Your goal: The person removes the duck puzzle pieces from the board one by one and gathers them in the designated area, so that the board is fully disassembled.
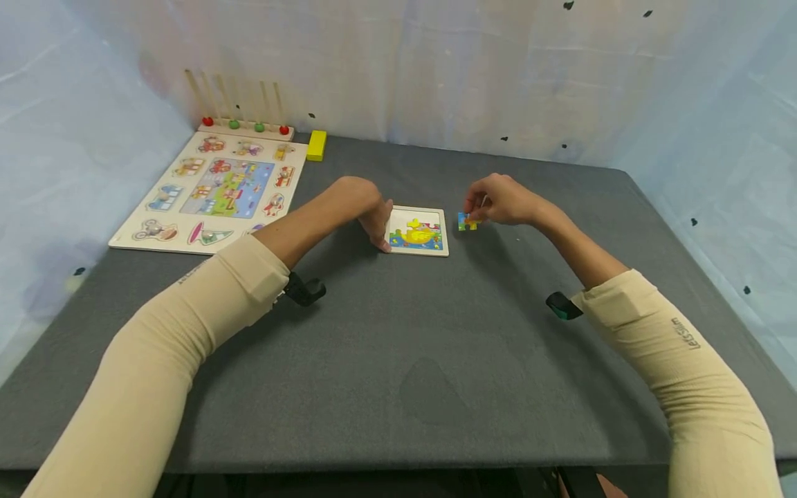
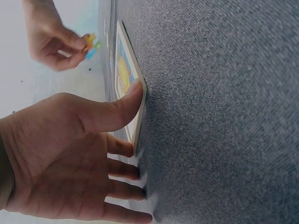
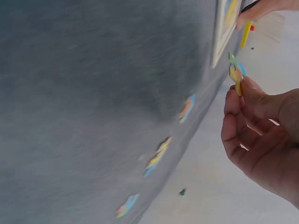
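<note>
A small wooden jigsaw tray (image 1: 445,228) lies on the grey table, with a yellow bird-like picture partly filled in. My left hand (image 1: 375,220) is at its left side, with thumb and index finger (image 2: 122,145) touching the frame. The other fingers extend fairly straight toward the cloth in the left wrist view. Just right of the tray, my right hand (image 1: 503,200) pinches a jigsaw piece (image 3: 235,78) in blue, green and yellow between thumb and fingertips. In the right wrist view the piece is tilted above the table.
Three loose jigsaw pieces (image 3: 158,156) lie on the table beyond the right hand. A large wooden picture puzzle board (image 1: 146,207) is at the left, with a peg stand (image 1: 245,129) and a yellow block (image 1: 316,146) behind. Pale sheeting (image 1: 436,76) borders the table.
</note>
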`<action>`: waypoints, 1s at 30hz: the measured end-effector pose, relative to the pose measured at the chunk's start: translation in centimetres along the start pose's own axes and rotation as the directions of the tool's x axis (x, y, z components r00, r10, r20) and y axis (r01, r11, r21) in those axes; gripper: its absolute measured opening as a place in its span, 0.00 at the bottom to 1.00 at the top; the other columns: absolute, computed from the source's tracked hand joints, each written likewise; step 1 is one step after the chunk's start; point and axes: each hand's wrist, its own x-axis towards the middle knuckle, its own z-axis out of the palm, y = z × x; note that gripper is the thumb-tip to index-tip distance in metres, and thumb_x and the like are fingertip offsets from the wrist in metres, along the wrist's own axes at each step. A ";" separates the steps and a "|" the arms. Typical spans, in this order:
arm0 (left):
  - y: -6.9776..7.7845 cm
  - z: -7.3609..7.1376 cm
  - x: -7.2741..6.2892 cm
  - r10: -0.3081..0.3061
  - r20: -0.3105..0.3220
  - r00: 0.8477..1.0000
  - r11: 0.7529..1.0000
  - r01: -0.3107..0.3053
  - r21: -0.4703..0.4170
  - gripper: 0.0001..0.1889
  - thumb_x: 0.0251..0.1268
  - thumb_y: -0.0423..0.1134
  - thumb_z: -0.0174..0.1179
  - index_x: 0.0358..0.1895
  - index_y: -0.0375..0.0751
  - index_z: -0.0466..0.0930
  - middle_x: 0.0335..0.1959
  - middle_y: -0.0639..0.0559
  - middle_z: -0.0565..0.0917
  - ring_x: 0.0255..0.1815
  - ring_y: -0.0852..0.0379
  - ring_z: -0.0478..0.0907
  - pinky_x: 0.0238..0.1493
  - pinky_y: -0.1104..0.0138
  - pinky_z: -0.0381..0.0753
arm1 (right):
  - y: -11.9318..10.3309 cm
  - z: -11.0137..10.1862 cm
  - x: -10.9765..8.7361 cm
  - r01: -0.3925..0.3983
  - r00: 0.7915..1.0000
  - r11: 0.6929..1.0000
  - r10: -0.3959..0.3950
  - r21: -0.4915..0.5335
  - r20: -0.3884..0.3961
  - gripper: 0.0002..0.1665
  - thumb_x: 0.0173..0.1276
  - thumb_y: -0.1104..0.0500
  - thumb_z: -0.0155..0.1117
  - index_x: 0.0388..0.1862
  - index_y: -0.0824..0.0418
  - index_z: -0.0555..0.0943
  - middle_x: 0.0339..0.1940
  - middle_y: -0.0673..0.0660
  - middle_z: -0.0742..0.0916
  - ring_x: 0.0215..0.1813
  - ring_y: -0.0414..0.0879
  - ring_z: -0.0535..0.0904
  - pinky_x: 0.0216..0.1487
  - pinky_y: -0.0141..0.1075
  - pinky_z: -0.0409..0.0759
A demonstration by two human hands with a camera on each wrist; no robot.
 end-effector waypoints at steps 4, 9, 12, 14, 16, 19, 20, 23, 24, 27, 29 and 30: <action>-0.1 0.0 0.0 -0.006 -0.005 1.000 1.000 0.006 -0.013 0.59 0.75 0.69 0.51 0.85 0.36 0.23 0.89 0.38 0.36 0.90 0.44 0.37 0.87 0.48 0.44 | 1.1 0.5 -0.4 -0.027 0.997 1.000 0.026 0.014 0.066 0.03 0.72 0.71 0.66 0.42 0.68 0.85 0.40 0.65 0.89 0.40 0.54 0.85 0.41 0.41 0.81; -0.1 0.0 -0.1 0.005 -0.001 1.000 1.000 -0.005 -0.022 0.58 0.75 0.68 0.51 0.84 0.35 0.24 0.89 0.38 0.36 0.90 0.43 0.37 0.87 0.49 0.43 | 2.3 1.4 -0.4 -0.037 0.996 0.999 0.037 0.006 0.087 0.04 0.71 0.69 0.69 0.43 0.67 0.85 0.39 0.64 0.89 0.38 0.51 0.85 0.41 0.42 0.82; -0.1 0.0 -0.2 0.008 -0.001 1.000 1.000 -0.008 -0.020 0.58 0.75 0.69 0.50 0.84 0.36 0.23 0.89 0.38 0.35 0.90 0.44 0.37 0.87 0.49 0.42 | 2.6 1.7 -0.4 -0.032 0.997 0.999 0.034 -0.030 0.067 0.05 0.71 0.67 0.70 0.43 0.68 0.85 0.40 0.66 0.89 0.38 0.53 0.86 0.42 0.46 0.83; -0.2 0.0 -0.2 0.010 0.001 1.000 1.000 -0.010 -0.020 0.58 0.75 0.69 0.50 0.85 0.36 0.23 0.89 0.38 0.35 0.90 0.44 0.37 0.87 0.49 0.42 | 2.7 1.7 -0.4 -0.023 0.998 0.998 0.026 -0.054 0.055 0.06 0.71 0.65 0.71 0.43 0.68 0.84 0.39 0.65 0.90 0.37 0.52 0.85 0.41 0.46 0.82; -0.2 -0.1 -0.1 0.010 0.001 1.000 1.000 -0.010 -0.017 0.59 0.75 0.69 0.50 0.85 0.36 0.23 0.89 0.38 0.35 0.90 0.44 0.37 0.87 0.49 0.42 | 2.7 1.7 -0.5 -0.022 0.998 0.997 0.026 -0.068 0.057 0.07 0.72 0.63 0.71 0.42 0.68 0.84 0.38 0.65 0.90 0.36 0.51 0.84 0.40 0.45 0.81; -0.3 -0.1 -0.1 0.006 0.002 1.000 1.000 -0.006 -0.016 0.59 0.74 0.70 0.51 0.85 0.37 0.23 0.89 0.39 0.35 0.90 0.44 0.37 0.87 0.48 0.43 | 2.6 1.5 -0.7 -0.035 0.996 0.996 0.042 -0.082 0.083 0.09 0.71 0.60 0.73 0.41 0.66 0.85 0.36 0.62 0.90 0.35 0.49 0.83 0.40 0.41 0.78; -0.3 -0.1 -0.1 0.005 0.001 1.000 1.000 -0.005 -0.016 0.59 0.74 0.70 0.51 0.85 0.37 0.24 0.89 0.39 0.36 0.90 0.44 0.37 0.87 0.48 0.43 | 2.6 1.5 -0.7 -0.041 0.994 0.996 0.049 -0.085 0.096 0.10 0.70 0.59 0.74 0.41 0.65 0.85 0.37 0.62 0.90 0.36 0.48 0.83 0.40 0.41 0.78; -0.3 -0.1 -0.1 0.002 -0.006 1.000 1.000 -0.002 -0.019 0.59 0.74 0.70 0.51 0.85 0.37 0.24 0.89 0.39 0.37 0.90 0.44 0.38 0.87 0.48 0.43 | 2.5 1.5 -0.7 -0.066 0.989 0.993 0.078 -0.099 0.123 0.12 0.69 0.56 0.76 0.41 0.64 0.85 0.37 0.61 0.90 0.38 0.48 0.82 0.41 0.40 0.77; -0.3 -0.2 0.0 0.006 -0.006 1.000 1.000 -0.006 -0.017 0.59 0.74 0.70 0.51 0.85 0.36 0.24 0.89 0.38 0.36 0.90 0.44 0.38 0.87 0.48 0.43 | 2.4 1.5 -0.7 -0.071 0.988 0.992 0.084 -0.102 0.126 0.13 0.69 0.56 0.76 0.41 0.64 0.85 0.38 0.61 0.89 0.38 0.49 0.82 0.41 0.41 0.77; -0.2 -0.2 0.1 0.007 -0.008 1.000 1.000 -0.007 -0.016 0.59 0.74 0.69 0.51 0.85 0.36 0.25 0.89 0.38 0.37 0.90 0.44 0.39 0.87 0.49 0.43 | 2.4 1.5 -0.8 -0.082 0.987 0.991 0.096 -0.106 0.131 0.13 0.69 0.56 0.76 0.42 0.65 0.84 0.38 0.61 0.89 0.39 0.49 0.82 0.42 0.42 0.77; -0.1 -0.2 0.2 0.003 -0.004 1.000 1.000 -0.003 -0.008 0.58 0.75 0.69 0.51 0.85 0.35 0.25 0.89 0.38 0.37 0.90 0.44 0.39 0.87 0.49 0.44 | 2.4 1.5 -0.8 -0.081 0.987 0.991 0.095 -0.104 0.131 0.14 0.69 0.56 0.75 0.43 0.66 0.84 0.39 0.61 0.89 0.39 0.50 0.83 0.43 0.44 0.78; 0.0 -0.2 0.1 0.001 -0.005 1.000 1.000 -0.001 -0.002 0.58 0.75 0.69 0.51 0.85 0.35 0.25 0.89 0.38 0.38 0.90 0.44 0.40 0.87 0.49 0.44 | 2.3 1.5 -0.9 -0.080 0.987 0.991 0.094 -0.102 0.131 0.14 0.70 0.56 0.75 0.43 0.66 0.84 0.39 0.62 0.89 0.40 0.50 0.83 0.44 0.45 0.79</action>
